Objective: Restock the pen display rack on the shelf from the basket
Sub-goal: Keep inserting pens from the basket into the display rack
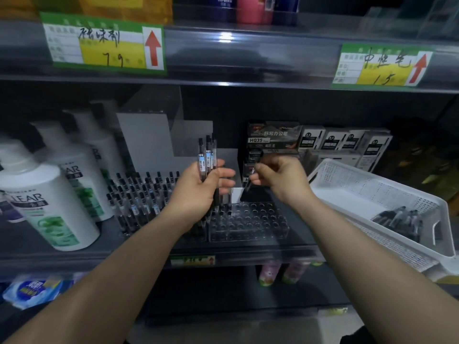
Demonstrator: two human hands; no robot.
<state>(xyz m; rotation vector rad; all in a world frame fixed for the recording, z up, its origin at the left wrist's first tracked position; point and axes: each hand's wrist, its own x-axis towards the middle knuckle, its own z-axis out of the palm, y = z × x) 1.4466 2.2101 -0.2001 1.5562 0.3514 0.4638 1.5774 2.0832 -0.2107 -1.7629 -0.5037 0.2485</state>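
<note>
The left hand (198, 192) is curled round a bundle of pens (207, 157), held upright with the clips on top, above the middle of the rack (248, 234) that stands near the front edge of the shelf (74, 259). The right hand (280, 180) pinches a single pen (249, 185) between thumb and fingertips. Its long axis is steep but tilted, with the lower end pointing down and to the left. The left half of the rack is packed with standing pens (139, 194), while the right half shows rows of empty holes (250, 217), and these lie directly below the right hand. That hand is the nearer of the two, so the pen probably needs only to be brought upright and lowered straight into a hole. The white basket (372, 194) rests at the right end of the shelf with a few loose pens (397, 217) in its near corner. Shampoo bottles (44, 194) stand at the left end, and pen boxes (342, 142) are stacked behind.
</note>
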